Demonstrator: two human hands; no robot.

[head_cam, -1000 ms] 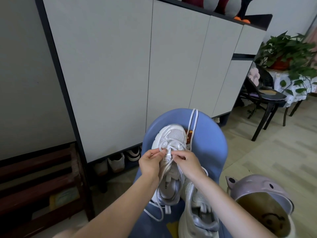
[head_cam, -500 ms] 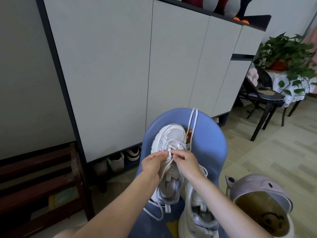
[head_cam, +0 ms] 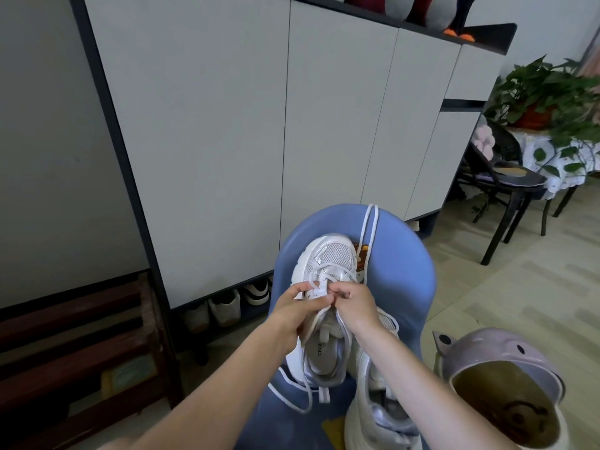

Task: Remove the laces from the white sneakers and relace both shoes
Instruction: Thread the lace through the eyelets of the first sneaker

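Together, left hand (head_cam: 297, 306) and right hand (head_cam: 354, 300) fingers pinch the lace (head_cam: 319, 274) over the sneaker (head_cam: 324, 287) tongue.

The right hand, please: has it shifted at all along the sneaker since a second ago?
No real shift: the right hand still pinches the lace at the same spot on the sneaker, just below its mesh toe.
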